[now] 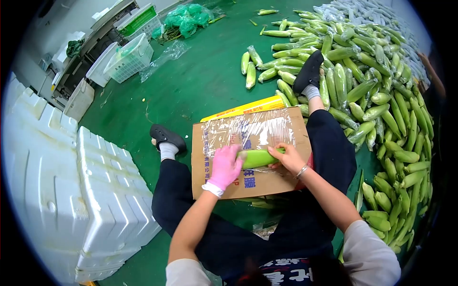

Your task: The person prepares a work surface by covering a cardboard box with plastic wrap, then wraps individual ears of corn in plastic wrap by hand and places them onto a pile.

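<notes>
An ear of corn (257, 159) in its green husk lies crosswise over a cardboard box (202, 183) between my legs. Clear plastic film (257, 128) is spread over the box top, wrinkled and shiny, beneath and beyond the corn. My left hand (226, 167), in a pink glove, has its fingers closed at the corn's left end; the fingertips are slightly blurred. Bare and with a bracelet at the wrist, my right hand (288, 159) grips the right end between thumb and fingers. A yellow box (243, 108) shows behind the cardboard one.
A large heap of corn (362, 90), many ears film-wrapped, spreads along the right. White foam boxes (109, 190) stand stacked on the left. Plastic crates (128, 59) and green netting (188, 20) are at the back left. A few wrapped ears (250, 74) lie near my right foot.
</notes>
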A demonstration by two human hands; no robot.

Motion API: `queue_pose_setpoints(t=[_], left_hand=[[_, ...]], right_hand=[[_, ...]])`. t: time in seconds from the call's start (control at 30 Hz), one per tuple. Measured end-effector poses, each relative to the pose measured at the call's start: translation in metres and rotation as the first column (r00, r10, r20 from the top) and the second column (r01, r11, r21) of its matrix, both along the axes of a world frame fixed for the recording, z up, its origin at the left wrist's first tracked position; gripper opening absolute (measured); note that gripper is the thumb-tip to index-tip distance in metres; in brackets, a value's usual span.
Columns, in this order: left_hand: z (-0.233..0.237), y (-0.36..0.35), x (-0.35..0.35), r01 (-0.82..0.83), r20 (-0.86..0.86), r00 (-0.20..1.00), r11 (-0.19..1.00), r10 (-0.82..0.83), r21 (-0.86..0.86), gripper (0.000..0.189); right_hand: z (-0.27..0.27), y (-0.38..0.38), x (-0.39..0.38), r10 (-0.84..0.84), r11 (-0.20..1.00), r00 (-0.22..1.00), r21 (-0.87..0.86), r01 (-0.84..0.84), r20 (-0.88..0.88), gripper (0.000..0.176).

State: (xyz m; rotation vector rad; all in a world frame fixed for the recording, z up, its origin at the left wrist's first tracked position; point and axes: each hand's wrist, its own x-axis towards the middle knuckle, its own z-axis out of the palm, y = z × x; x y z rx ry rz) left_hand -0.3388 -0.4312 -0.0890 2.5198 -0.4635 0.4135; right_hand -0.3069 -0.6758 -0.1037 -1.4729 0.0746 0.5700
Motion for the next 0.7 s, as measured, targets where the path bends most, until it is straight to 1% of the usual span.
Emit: queue_pose_setpoints(t=[0.03, 0.07, 0.13, 0.17, 0.2, 0.23, 0.27, 0.3, 0.33, 0.37, 0.4, 0.47, 0.5, 0.53, 0.6, 0.63, 0.67, 0.7], left_hand=[[0.001, 0.005, -0.001, 0.032, -0.116, 0.993, 0.996, -0.022, 0.085, 0.061], [0.008, 0.005, -0.002, 0.041, -0.115, 0.993, 0.996, -0.031, 0.085, 0.061], [0.021, 0.006, -0.003, 0.169, -0.093, 0.984, 0.946, -0.149, 0.277, 0.081], [0.026, 0.007, -0.003, 0.199, -0.135, 0.977, 0.927, -0.163, 0.319, 0.089], [0.029, 0.009, 0.000, 0.199, -0.133, 0.977, 0.928, -0.165, 0.316, 0.089], [0.032, 0.009, 0.004, 0.231, -0.179, 0.968, 0.909, -0.178, 0.346, 0.089], [0.032, 0.009, 0.007, 0.268, -0.225, 0.955, 0.888, -0.194, 0.374, 0.090], [0.032, 0.009, 0.009, 0.276, -0.220, 0.954, 0.888, -0.205, 0.369, 0.090], [0.032, 0.011, 0.011, 0.284, -0.237, 0.949, 0.892, -0.209, 0.352, 0.085], [0.031, 0.011, 0.012, 0.291, -0.254, 0.944, 0.895, -0.211, 0.338, 0.080], [0.028, 0.010, 0.011, 0.296, -0.251, 0.943, 0.893, -0.217, 0.340, 0.080], [0.023, 0.014, 0.003, 0.271, -0.285, 0.941, 0.909, -0.180, 0.318, 0.070], [0.030, 0.014, -0.004, 0.326, -0.301, 0.925, 0.893, -0.233, 0.311, 0.063], [0.033, 0.009, -0.011, 0.321, -0.295, 0.927, 0.897, -0.231, 0.306, 0.063], [0.029, -0.001, -0.034, 0.384, -0.299, 0.895, 0.913, -0.331, 0.136, 0.062], [0.027, -0.004, -0.046, 0.427, -0.345, 0.863, 0.897, -0.368, 0.111, 0.061], [0.026, -0.006, -0.058, 0.464, -0.388, 0.830, 0.882, -0.401, 0.083, 0.060], [0.030, -0.008, -0.066, 0.488, -0.463, 0.792, 0.869, -0.399, 0.086, 0.060]], right_hand=[[-0.009, 0.002, 0.003, -0.047, 0.999, 0.999, 0.022, 0.047, -0.006, 0.043], [-0.013, 0.003, 0.000, -0.056, 0.998, 0.998, 0.022, 0.056, -0.004, 0.043], [-0.022, 0.008, -0.013, -0.273, 0.936, 0.962, 0.222, 0.272, -0.027, 0.061], [-0.010, 0.000, -0.031, -0.232, 0.962, 0.968, 0.165, 0.215, 0.091, 0.078], [-0.010, -0.005, -0.049, -0.216, 0.973, 0.908, 0.008, 0.229, 0.360, 0.083], [-0.004, -0.015, -0.064, -0.053, 0.928, 0.759, -0.248, 0.277, 0.648, 0.074], [0.003, -0.026, -0.073, 0.190, 0.802, 0.549, -0.452, 0.392, 0.814, 0.066], [0.005, -0.033, -0.075, 0.190, 0.794, 0.548, -0.455, 0.402, 0.815, 0.066], [0.007, -0.040, -0.078, 0.373, 0.701, 0.479, -0.580, 0.416, 0.794, 0.050], [0.008, -0.046, -0.080, 0.545, 0.586, 0.409, -0.681, 0.439, 0.732, 0.036], [0.003, -0.053, -0.075, 0.541, 0.583, 0.410, -0.679, 0.446, 0.734, 0.036], [-0.008, -0.061, -0.051, 0.370, 0.665, 0.465, -0.579, 0.472, 0.805, 0.012], [0.016, -0.060, -0.048, 0.247, 0.719, 0.411, -0.450, 0.530, 0.878, 0.009], [0.030, -0.058, -0.048, 0.256, 0.717, 0.405, -0.454, 0.529, 0.878, 0.009], [0.044, -0.050, -0.059, -0.036, 0.780, 0.483, -0.278, 0.560, 0.875, 0.006], [0.044, -0.047, -0.073, -0.098, 0.793, 0.553, -0.270, 0.546, 0.828, 0.005], [0.037, -0.042, -0.091, -0.092, 0.810, 0.635, -0.313, 0.495, 0.767, 0.004], [0.028, -0.036, -0.111, 0.062, 0.808, 0.616, -0.402, 0.431, 0.785, 0.007]])
